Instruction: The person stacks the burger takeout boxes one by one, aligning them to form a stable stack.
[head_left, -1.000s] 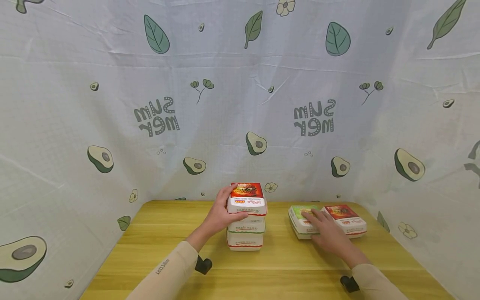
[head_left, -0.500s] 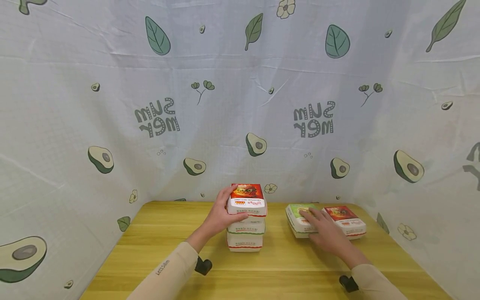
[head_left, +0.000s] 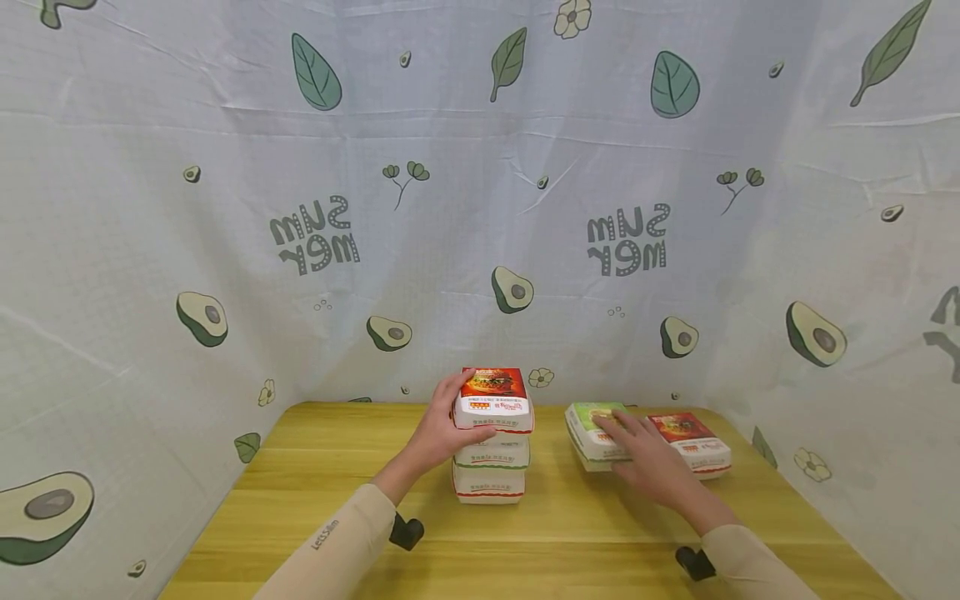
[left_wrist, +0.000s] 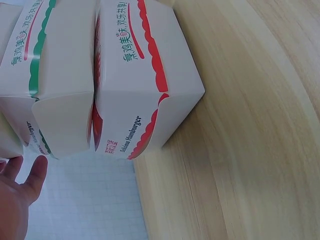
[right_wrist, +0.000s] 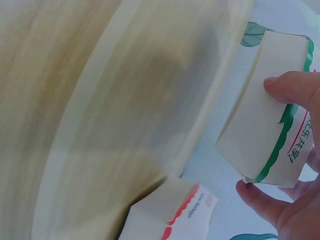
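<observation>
My left hand (head_left: pixel 442 425) grips the red-topped hamburger box (head_left: pixel 493 400) at the top of a stack, thumb across its front and fingers along its left side. Beneath it sit a green-trimmed box (head_left: pixel 492 454) and a red-trimmed box (left_wrist: pixel 145 75), which rests on the table. My right hand (head_left: pixel 654 458) holds a green-topped hamburger box (right_wrist: pixel 280 110) between thumb and fingers. In the right wrist view this box hangs over the table, with cloth showing beyond it. A second red-topped box (head_left: pixel 693 442) stands to its right, partly behind the hand.
The wooden table (head_left: pixel 360 550) runs back to a hanging cloth (head_left: pixel 450 233) printed with avocados and leaves, which also closes in both sides. Dark wrist cameras sit below the left wrist (head_left: pixel 407 531) and right wrist (head_left: pixel 696 563).
My right hand has raised the green-topped box slightly and shifted it left, widening the gap from the red-topped box beside it. My left hand has stayed on the stack.
</observation>
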